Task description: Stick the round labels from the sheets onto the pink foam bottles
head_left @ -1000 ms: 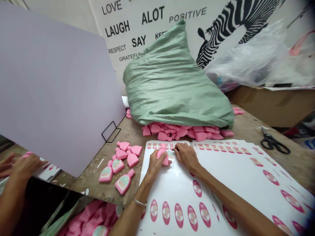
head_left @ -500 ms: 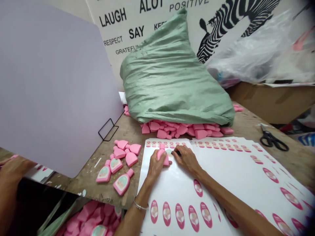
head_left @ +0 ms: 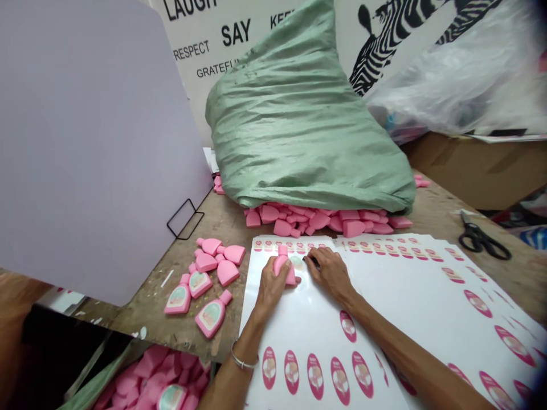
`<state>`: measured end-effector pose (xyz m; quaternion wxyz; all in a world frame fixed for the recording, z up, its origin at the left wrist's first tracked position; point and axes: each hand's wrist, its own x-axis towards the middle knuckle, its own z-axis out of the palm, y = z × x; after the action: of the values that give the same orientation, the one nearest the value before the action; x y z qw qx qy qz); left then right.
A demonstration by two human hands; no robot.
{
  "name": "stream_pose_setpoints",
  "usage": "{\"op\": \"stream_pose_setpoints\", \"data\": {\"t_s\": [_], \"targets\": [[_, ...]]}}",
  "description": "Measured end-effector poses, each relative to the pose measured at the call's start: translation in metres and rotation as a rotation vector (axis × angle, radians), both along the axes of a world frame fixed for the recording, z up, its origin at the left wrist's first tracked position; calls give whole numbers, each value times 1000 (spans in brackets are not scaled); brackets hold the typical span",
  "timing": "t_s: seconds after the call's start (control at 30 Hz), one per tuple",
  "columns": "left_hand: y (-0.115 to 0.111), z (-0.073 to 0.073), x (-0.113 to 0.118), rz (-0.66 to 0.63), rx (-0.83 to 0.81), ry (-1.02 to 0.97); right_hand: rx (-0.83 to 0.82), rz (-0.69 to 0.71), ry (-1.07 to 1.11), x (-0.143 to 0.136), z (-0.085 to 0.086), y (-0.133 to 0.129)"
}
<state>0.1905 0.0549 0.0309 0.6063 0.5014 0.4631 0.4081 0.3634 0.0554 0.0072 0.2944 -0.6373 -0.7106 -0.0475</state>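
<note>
One pink bottle-shaped block point(head_left: 285, 271), left hand point(head_left: 270, 282) gripping it, right hand point(head_left: 329, 270) curling over white sticker sheet point(head_left: 301, 324), its grip unclear

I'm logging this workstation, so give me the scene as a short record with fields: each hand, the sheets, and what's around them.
Left hand: holding a pink bottle-shaped piece
Right hand: fingers curled beside a pale green label; grip unclear
Sheets: white, printed with pink ovals, under both hands
Left of sheets: three labelled pieces, four with no label showing
Beyond sheets: green sack, pink pieces along its lower edge
Right side: black-handled scissors on the table
</note>
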Motion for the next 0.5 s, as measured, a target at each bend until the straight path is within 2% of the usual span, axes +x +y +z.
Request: {"op": "stream_pose_setpoints", "data": {"t_s": [0.27,0.4,0.5], "targets": [[0,-4,-1,-11,28,-11,-68,21,84,0,2,0],[0,0,0,-12,10,4,-72,15,142,0,2,-1],[-1,5,0,0,-7,12,-45,-18,100,-1,3,-1]]}}
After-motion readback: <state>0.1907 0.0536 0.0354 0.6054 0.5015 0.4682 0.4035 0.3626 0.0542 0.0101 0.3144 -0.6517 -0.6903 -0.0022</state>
